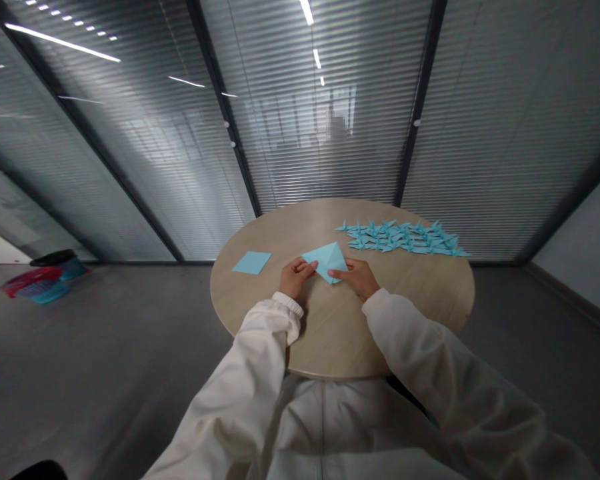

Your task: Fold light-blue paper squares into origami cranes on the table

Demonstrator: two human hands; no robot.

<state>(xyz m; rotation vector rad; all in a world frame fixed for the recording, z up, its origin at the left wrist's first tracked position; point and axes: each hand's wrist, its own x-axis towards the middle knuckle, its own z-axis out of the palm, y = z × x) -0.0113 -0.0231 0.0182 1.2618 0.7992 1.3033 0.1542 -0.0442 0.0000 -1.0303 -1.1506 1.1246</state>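
Note:
Between my two hands is a light blue sheet of origami paper [325, 258], partly folded, with a crease running down from its top corner. My left hand [295, 275] pinches its left corner between thumb and fingers. At the right side, my right hand [359, 277] grips the paper, thumb on the front face and the other fingers behind it. To the left of my hands lies a flat stack or sheet of the same blue paper [251, 263]. Several folded blue paper cranes [400, 237] sit in close rows at the back right.
The round wooden table [340, 340] stands right in front of my body. Beyond it rises a glass partition with blinds [320, 167] and dark frames. Red, blue and black baskets or bins [45, 280] stand on the grey floor at the far left.

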